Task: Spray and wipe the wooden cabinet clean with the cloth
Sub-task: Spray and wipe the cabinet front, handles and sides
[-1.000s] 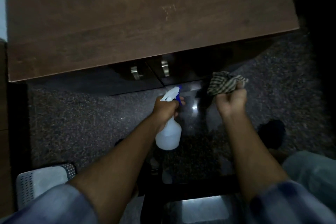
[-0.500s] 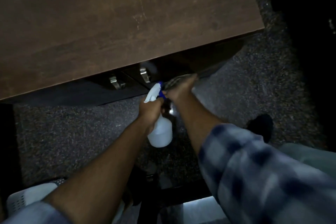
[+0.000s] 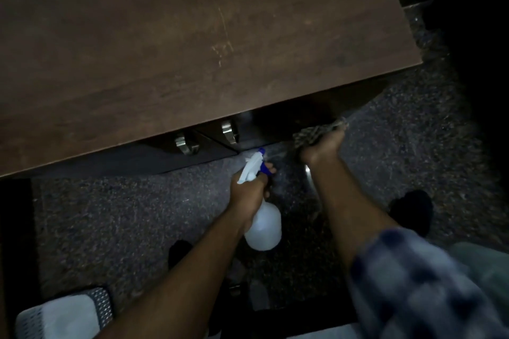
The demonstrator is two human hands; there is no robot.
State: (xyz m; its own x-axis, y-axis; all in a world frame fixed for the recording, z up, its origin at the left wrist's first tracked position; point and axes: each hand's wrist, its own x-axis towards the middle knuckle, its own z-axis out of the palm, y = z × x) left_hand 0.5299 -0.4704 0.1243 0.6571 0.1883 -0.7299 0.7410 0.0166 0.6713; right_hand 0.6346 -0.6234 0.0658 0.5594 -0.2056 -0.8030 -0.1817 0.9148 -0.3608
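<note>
Wiping looks to be our step: our right hand [image 3: 322, 150] clutches the cloth [image 3: 314, 133] against the wooden cabinet [image 3: 192, 49] front, at one o'clock from the spray bottle [image 3: 263, 231] our left hand [image 3: 248, 192] grips. Next, we judge, firm strokes toward nine o'clock are needed.

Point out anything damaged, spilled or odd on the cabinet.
The wooden cabinet top carries a pale scratch with scuff flecks just below it, right of centre, lighter than the surrounding brown wood. No spill shows, and nothing else stands out.
</note>
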